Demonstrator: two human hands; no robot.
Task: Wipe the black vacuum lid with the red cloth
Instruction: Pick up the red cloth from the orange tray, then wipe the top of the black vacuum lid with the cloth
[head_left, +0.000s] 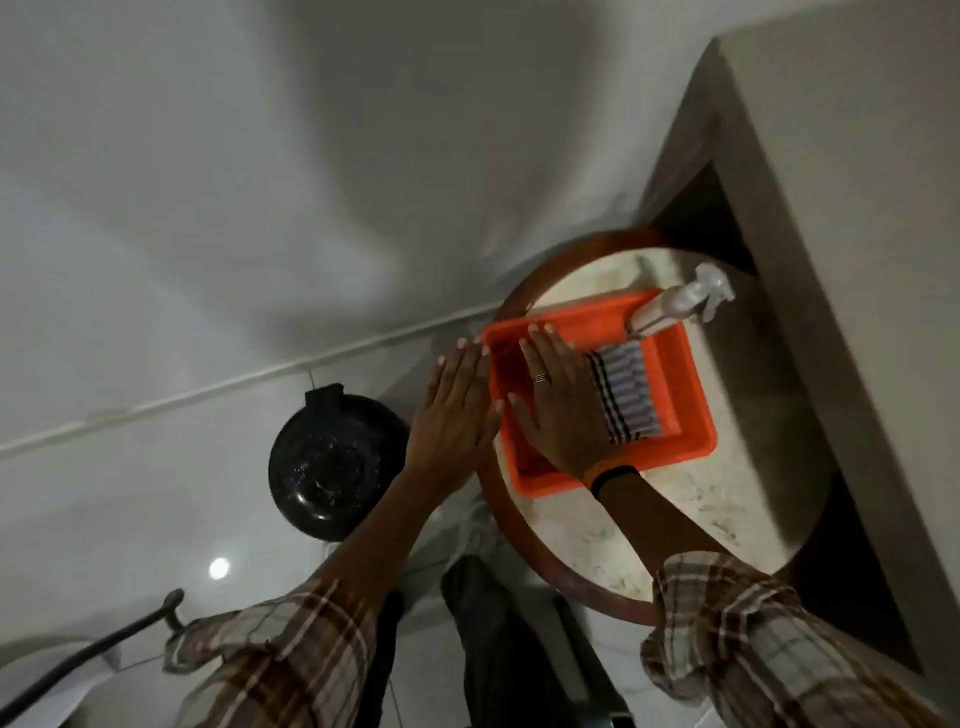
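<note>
The black vacuum lid lies on the pale floor to the left of a round table. An orange tray stands on that table. My right hand lies flat inside the tray, fingers spread, over a darker red patch that may be the red cloth; I cannot tell for sure. My left hand hovers flat at the tray's left rim, holding nothing. A folded checked and striped cloth lies in the tray just right of my right hand.
A clear spray bottle leans on the tray's far corner. The round table has a brown rim and a worn pale top. A beige block stands right of it. A black hose crosses the bottom left.
</note>
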